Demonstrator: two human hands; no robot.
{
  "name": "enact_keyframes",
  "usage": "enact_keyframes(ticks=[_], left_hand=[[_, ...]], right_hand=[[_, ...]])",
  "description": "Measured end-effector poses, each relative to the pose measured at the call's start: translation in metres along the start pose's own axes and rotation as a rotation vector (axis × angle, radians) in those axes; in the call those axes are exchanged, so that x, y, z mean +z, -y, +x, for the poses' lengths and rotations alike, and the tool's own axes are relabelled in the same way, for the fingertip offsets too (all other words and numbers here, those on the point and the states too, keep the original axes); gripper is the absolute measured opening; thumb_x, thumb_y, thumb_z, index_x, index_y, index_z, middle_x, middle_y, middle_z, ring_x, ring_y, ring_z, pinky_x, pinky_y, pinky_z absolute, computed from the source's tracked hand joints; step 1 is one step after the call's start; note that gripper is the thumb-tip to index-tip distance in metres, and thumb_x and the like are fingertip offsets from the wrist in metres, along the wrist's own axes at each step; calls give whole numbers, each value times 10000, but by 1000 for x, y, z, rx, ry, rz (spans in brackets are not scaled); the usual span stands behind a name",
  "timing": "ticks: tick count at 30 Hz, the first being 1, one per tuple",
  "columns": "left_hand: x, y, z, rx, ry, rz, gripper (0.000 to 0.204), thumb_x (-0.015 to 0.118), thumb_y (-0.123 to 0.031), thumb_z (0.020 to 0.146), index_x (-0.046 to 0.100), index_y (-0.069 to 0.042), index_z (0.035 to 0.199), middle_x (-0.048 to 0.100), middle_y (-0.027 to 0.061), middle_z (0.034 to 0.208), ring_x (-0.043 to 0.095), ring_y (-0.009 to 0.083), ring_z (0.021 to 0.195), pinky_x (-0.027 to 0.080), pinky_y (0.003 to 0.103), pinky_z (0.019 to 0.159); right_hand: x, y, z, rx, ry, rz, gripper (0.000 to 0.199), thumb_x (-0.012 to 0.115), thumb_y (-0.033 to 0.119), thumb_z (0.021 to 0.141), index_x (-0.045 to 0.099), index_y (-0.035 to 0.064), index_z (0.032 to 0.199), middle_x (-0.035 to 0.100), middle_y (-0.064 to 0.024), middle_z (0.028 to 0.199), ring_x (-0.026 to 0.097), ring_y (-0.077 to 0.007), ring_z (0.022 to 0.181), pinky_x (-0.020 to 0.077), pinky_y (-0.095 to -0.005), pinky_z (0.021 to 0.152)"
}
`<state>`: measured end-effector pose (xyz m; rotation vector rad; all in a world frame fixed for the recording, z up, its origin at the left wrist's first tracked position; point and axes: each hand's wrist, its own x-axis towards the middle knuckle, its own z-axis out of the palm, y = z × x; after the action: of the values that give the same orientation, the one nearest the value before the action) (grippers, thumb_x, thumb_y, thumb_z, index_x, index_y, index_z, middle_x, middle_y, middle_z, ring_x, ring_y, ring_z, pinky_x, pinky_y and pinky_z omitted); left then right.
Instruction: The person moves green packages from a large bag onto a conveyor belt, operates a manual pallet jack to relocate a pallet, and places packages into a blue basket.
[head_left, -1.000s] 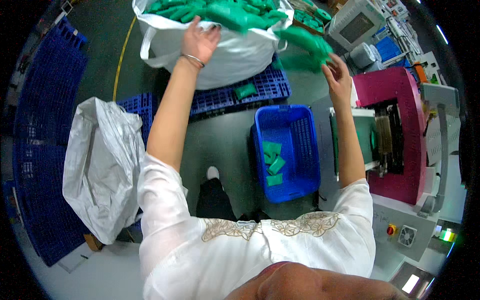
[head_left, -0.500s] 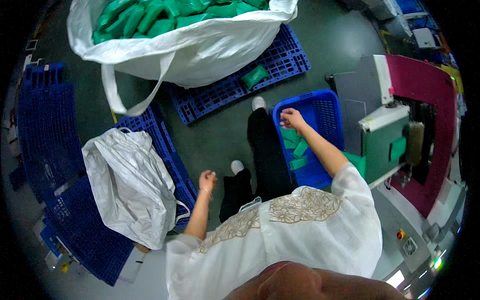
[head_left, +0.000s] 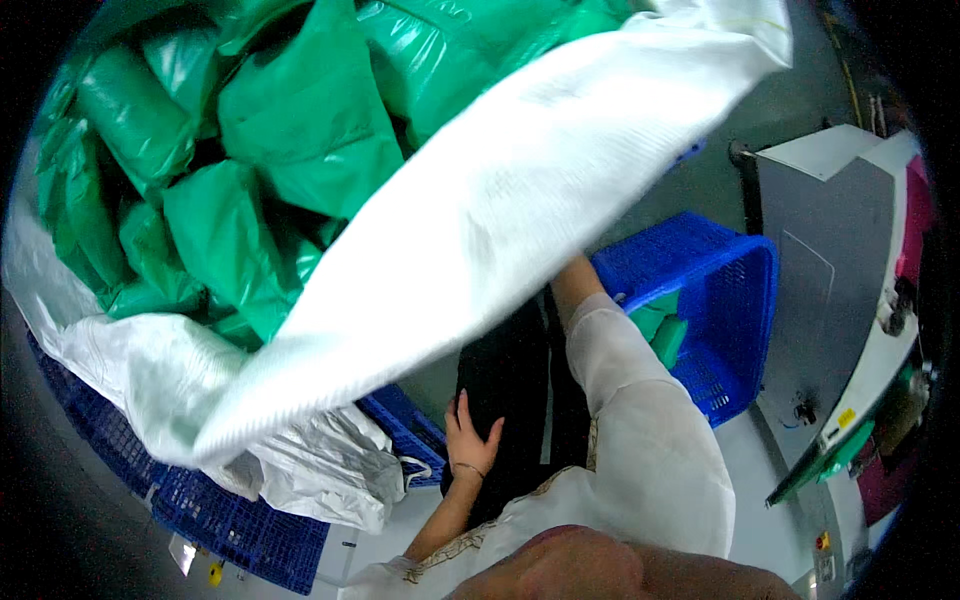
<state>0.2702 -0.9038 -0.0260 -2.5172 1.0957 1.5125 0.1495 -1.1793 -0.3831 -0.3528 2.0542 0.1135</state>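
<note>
A large white woven sack [head_left: 470, 220] fills the upper left, its side wall close in front of me. Inside it lie many green plastic packets [head_left: 310, 110]. My right forearm [head_left: 576, 284] passes down behind the sack's near wall, and the hand itself is hidden, so what it holds or touches does not show. My left hand [head_left: 470, 442] is open, fingers spread, over my dark trouser leg below the sack's edge. Just right of my right arm, a blue plastic basket [head_left: 752, 330] holds a few green packets [head_left: 664, 335].
At right is a grey machine housing [head_left: 825, 230] with a green panel [head_left: 830, 465] and dark red parts. A crumpled white sack [head_left: 335, 465] lies at lower left on blue pallets [head_left: 240, 525]. Part of another blue pallet [head_left: 405, 420] shows below the large sack.
I have bent forward toward the large sack, which now looms much closer. My right hand has left the basket and gone behind the sack wall. My left hand's fingers have spread.
</note>
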Motion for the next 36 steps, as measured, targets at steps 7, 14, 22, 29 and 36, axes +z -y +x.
enact_keyframes(ticks=[7, 14, 22, 29, 36], left_hand=[[-26, -23, -2, -65, 154, 110, 777, 607, -462, 821, 248, -127, 1423, 312, 260, 1369, 383, 454, 1201, 342, 474, 1006], [-80, -122, -38, 371, 99, -345, 856, 753, -292, 739, 273, -10, 1389, 356, 242, 1362, 373, 363, 1254, 310, 405, 1044], [-222, -311, 18, 62, 131, -1616, 772, 555, -622, 799, 371, -78, 1316, 419, 117, 1343, 418, 280, 1229, 288, 452, 1035], [-231, -228, 72, -322, -116, -1681, 658, 533, -553, 843, 453, -42, 1250, 453, 160, 1313, 436, 315, 1212, 332, 466, 1013], [-232, -261, -27, -308, -6, -1193, 478, 406, -443, 924, 525, -2, 1067, 648, 144, 847, 627, 333, 851, 463, 405, 736]], right_hand=[[-100, 45, -74, 113, 244, 976, 897, 707, 422, 696, 186, 166, 1379, 453, -156, 1239, 511, -323, 1075, 461, -484, 805], [-367, 134, -375, -941, 251, 969, 641, 452, 499, 922, 231, 119, 1389, 477, -125, 1239, 513, -246, 1123, 454, -417, 908], [-376, 253, -192, -230, 965, 982, 582, 523, 507, 872, 524, 53, 1237, 580, -133, 1216, 564, -264, 1088, 394, -426, 1004], [-322, 282, -316, -270, 1132, 1047, 463, 504, 465, 901, 567, 122, 1205, 633, -33, 1120, 600, -178, 1009, 476, -332, 887], [-445, 228, -397, -926, 74, 854, 287, 761, 180, 728, 549, 24, 844, 582, -45, 795, 541, -173, 705, 441, -302, 656]])
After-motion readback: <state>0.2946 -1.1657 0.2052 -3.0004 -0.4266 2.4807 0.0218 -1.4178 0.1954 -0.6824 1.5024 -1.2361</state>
